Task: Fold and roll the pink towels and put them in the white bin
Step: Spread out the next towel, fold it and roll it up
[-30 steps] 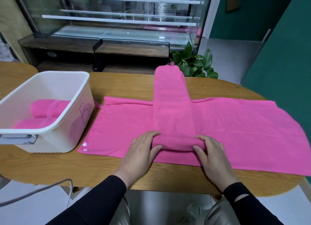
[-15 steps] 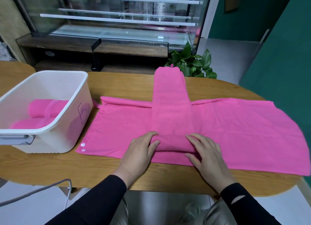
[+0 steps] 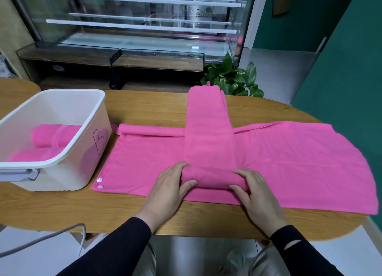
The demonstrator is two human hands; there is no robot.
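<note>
Far to the left of the fingers a white bin (image 3: 68, 151) stands on the wooden table (image 3: 144, 110), with two rolled pink towels (image 3: 51, 139) lying inside it. Between the bin and the hands, two white snaps (image 3: 99, 183) mark the near corner of a flat towel (image 3: 289, 162) spread across the table under both palms. The left hand (image 3: 168, 188) curls its fingers over the left end of a roll (image 3: 208, 177), thumb tucked under the near side. The roll lies crosswise between the two hands, touching both. From it a folded strip (image 3: 207, 127) runs away from the fingertips to the far table edge. The right hand (image 3: 255, 193) grips the roll's right end the same way, fingers curled on top. Beyond the strip's far end stands a leafy plant (image 3: 233, 79).
</note>
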